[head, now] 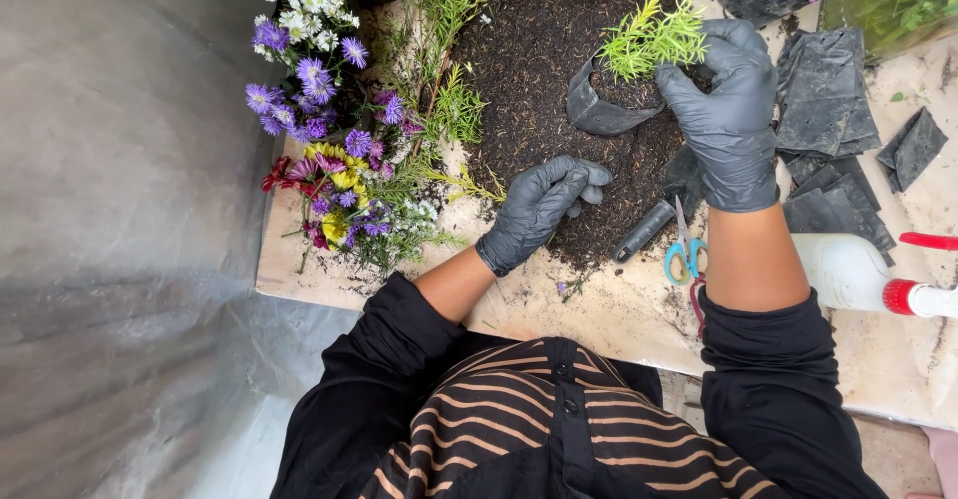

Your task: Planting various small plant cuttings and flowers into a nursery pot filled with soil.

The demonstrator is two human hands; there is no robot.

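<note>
Curling half-shut on the soil (539, 50), the left hand (539, 210) seems to hold nothing but crumbs. Scissors (685, 245) and a dark trowel (649, 228) lie just beside it. Farther on, the right hand (726, 110) is clamped on the seedling (654, 35) in its black bag (604, 110). Squeezed stems could snap, or the limp bag could slump and spill. Flowers (329, 120) crowd the left; empty bags (828, 100) and a spray bottle (868, 274) clutter the worktop (898, 359).
</note>
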